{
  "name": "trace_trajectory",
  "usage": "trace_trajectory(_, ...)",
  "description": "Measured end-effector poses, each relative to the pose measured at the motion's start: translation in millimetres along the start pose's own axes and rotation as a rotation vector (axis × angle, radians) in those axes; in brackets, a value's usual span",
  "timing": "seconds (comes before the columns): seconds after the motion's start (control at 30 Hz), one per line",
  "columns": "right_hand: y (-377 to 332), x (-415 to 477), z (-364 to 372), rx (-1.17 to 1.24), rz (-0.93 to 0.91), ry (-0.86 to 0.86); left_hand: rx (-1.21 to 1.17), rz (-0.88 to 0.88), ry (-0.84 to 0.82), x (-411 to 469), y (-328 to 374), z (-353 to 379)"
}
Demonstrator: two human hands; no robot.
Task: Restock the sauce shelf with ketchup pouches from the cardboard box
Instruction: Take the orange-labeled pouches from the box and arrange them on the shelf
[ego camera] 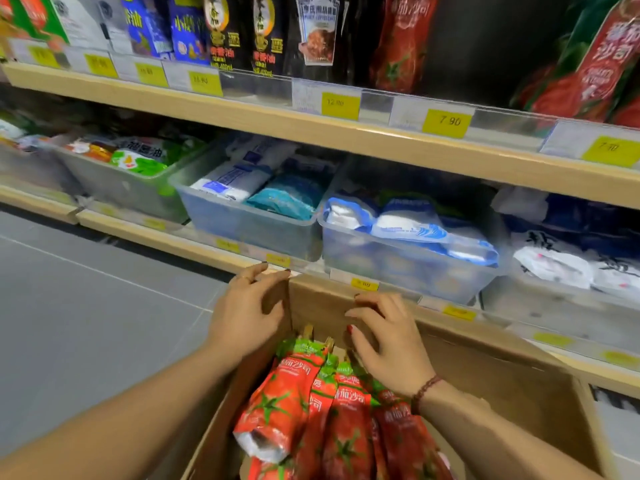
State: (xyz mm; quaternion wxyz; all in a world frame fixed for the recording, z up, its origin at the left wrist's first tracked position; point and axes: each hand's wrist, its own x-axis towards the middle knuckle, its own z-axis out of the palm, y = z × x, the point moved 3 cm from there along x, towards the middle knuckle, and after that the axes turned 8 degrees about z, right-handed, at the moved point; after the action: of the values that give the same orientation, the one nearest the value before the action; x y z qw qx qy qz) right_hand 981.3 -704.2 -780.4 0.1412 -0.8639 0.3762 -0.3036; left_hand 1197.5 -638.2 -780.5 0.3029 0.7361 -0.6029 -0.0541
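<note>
Cardboard box (502, 372) flush against shelf edge (194, 242)

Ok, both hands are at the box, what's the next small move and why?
Probably lower the right hand onto the top ketchup pouch and grip it: both hands are empty, the left hand rests on the cardboard box flap, and pouches lie exposed.

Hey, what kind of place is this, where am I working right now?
Most likely a grocery store aisle: wooden shelves carry yellow price tags, sauce pouches hang above, and clear bins hold bagged goods. A cardboard box of ketchup pouches sits below for restocking.
</note>
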Motion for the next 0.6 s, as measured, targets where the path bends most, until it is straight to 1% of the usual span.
trace_trajectory(0.07, -4.0, -7.9, 14.5, -0.04, -0.092, -0.023, 0.041, -0.003, -0.038, -1.1, -1.4, 0.5)
trace_trajectory(0.1, -6.7, -13.5, 25.3, -0.064, -0.131, -0.088, 0.047, 0.009, -0.05, -2.2, -1.7, 1.3)
trace_trajectory(0.13, -9.3, -19.6, 37.8, -0.078, -0.126, -0.193, 0.041, 0.014, -0.048, -3.6, -1.9, 1.5)
trace_trajectory(0.2, -12.1, -32.2, 62.1, -0.06, 0.017, -0.382, 0.011, 0.003, -0.023, -5.3, -1.1, 1.9)
trace_trajectory(0.27, -13.5, -42.8, 82.5, 0.01, 0.193, -0.488, -0.025, -0.016, 0.002, -4.8, -0.1, 3.7)
trace_trajectory(0.4, -20.5, -44.7, 98.1, 0.256, 0.525, -0.496, -0.053, -0.039, 0.016, -4.5, -0.7, 6.9)
trace_trajectory(0.5, -23.4, -42.8, 107.1, 0.36, 0.684, -0.519, -0.073, -0.043, 0.041, -5.2, -3.3, 9.3)
trace_trajectory(0.6, -24.6, -43.6, 110.8, 0.439, 0.796, -0.477, -0.088, -0.058, 0.055, -5.4, -6.1, 11.4)
